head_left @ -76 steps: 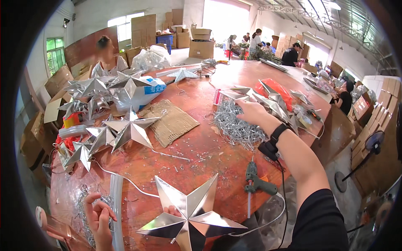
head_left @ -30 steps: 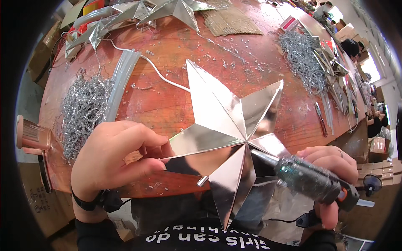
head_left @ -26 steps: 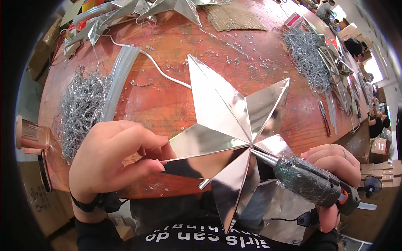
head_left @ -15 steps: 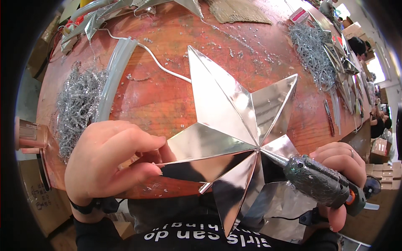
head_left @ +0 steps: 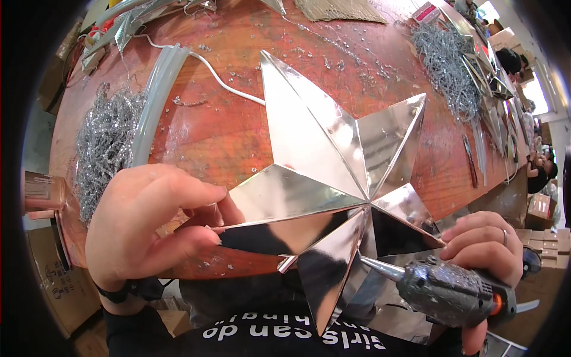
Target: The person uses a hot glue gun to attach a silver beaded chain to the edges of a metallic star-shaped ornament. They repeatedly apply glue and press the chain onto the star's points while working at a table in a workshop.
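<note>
A large, shiny silver star (head_left: 315, 134) with folded, ridged points is held tilted over the near edge of the table. My left hand (head_left: 148, 220) pinches its left point between thumb and fingers. In my right hand (head_left: 485, 244) is a dark glue gun (head_left: 446, 291), its body covered in strands and smears. The nozzle tip meets the ridge of the star's lower point, a little below the centre. A clear glue stick (head_left: 527, 306) pokes out of the gun's back end. A small silver tube end (head_left: 286, 263) shows below the left point.
Silver tinsel (head_left: 110, 143) lies at the left beside a bundle of clear glue sticks (head_left: 157, 95); a white cord (head_left: 223, 86) runs behind the star. More tinsel (head_left: 446, 65) and silver pieces lie at the right, near a knife-like tool (head_left: 470, 160). Cardboard (head_left: 339, 11) sits at the back.
The glue gun's nozzle has moved from the star's centre down along the lower point's ridge. My right hand has lowered with it; my left hand keeps its pinch.
</note>
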`<action>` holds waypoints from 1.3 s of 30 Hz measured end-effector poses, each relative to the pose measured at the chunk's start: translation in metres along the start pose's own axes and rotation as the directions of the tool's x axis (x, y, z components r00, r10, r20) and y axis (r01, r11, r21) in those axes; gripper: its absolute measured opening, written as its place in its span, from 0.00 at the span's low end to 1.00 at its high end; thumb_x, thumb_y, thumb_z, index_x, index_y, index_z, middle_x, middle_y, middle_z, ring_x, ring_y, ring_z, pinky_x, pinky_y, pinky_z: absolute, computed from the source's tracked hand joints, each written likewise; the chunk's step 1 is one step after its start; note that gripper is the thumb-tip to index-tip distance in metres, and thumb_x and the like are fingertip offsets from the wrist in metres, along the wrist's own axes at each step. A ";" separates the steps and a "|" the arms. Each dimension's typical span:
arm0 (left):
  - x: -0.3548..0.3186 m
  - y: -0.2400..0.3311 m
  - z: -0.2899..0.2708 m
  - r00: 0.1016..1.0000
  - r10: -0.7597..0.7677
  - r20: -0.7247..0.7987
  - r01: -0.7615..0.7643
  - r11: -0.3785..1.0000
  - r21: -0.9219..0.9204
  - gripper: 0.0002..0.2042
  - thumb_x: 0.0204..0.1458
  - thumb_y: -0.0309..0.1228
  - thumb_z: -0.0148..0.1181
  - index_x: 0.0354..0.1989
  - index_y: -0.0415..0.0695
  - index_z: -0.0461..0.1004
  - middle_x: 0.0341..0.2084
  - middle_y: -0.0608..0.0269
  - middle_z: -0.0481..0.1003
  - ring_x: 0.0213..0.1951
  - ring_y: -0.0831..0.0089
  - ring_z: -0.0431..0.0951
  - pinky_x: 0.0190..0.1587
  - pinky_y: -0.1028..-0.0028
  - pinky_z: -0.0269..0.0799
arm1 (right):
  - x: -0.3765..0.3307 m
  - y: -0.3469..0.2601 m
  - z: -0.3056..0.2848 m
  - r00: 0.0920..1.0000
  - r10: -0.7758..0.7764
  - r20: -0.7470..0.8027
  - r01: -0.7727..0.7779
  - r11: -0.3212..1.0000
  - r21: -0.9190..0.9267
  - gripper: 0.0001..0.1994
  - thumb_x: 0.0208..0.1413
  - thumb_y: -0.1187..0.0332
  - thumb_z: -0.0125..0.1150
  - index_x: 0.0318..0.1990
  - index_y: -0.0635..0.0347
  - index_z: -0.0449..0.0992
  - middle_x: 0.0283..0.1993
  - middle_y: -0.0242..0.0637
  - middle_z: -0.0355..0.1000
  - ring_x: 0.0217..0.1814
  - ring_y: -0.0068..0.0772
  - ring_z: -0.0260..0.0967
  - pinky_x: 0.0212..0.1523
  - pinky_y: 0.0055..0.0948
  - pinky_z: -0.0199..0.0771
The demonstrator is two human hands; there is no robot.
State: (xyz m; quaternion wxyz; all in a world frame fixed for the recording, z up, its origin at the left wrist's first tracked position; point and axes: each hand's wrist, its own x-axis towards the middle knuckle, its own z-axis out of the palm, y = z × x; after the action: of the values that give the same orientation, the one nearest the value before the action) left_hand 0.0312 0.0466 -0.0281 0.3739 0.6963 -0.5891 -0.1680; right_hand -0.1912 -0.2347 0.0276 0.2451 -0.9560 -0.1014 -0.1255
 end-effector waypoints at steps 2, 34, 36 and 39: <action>-0.001 0.000 0.000 1.000 0.003 -0.001 -0.003 1.000 0.006 0.14 0.44 0.25 0.64 0.39 0.37 0.70 0.27 0.57 0.78 0.25 0.65 0.78 0.29 0.72 0.74 | 0.000 -0.009 -0.001 0.999 0.037 0.012 -0.037 0.999 -0.031 0.23 0.36 0.42 0.54 0.24 0.56 0.73 0.25 0.32 0.74 0.30 0.33 0.73 0.32 0.32 0.71; -0.011 0.003 0.006 0.984 -0.177 -0.016 0.175 0.982 -0.075 0.16 0.53 0.34 0.58 0.44 0.37 0.67 0.32 0.54 0.77 0.32 0.72 0.75 0.37 0.74 0.70 | -0.034 -0.024 0.022 1.000 -0.013 0.012 0.012 0.998 0.063 0.06 0.37 0.68 0.60 0.25 0.57 0.77 0.32 0.34 0.78 0.32 0.32 0.76 0.28 0.26 0.72; -0.009 0.006 0.006 0.975 -0.222 -0.026 0.218 0.971 -0.097 0.16 0.54 0.35 0.57 0.44 0.37 0.67 0.32 0.55 0.76 0.33 0.73 0.74 0.38 0.74 0.69 | -0.035 -0.026 0.017 0.999 -0.028 0.045 0.025 0.998 0.060 0.06 0.36 0.68 0.60 0.25 0.58 0.77 0.31 0.34 0.78 0.32 0.31 0.76 0.28 0.26 0.72; -0.002 0.007 0.009 0.975 -0.223 -0.005 0.221 0.972 -0.081 0.16 0.54 0.36 0.57 0.44 0.36 0.67 0.32 0.56 0.76 0.32 0.75 0.72 0.38 0.75 0.68 | -0.041 -0.032 0.016 0.999 0.024 0.045 -0.025 0.999 0.029 0.06 0.35 0.68 0.60 0.24 0.57 0.77 0.30 0.34 0.77 0.30 0.30 0.75 0.28 0.25 0.72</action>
State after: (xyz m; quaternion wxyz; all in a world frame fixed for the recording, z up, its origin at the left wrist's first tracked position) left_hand 0.0200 0.0459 -0.0294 0.3847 0.7435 -0.4976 -0.2271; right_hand -0.2345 -0.2049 0.0159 0.2582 -0.9560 -0.0971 -0.0997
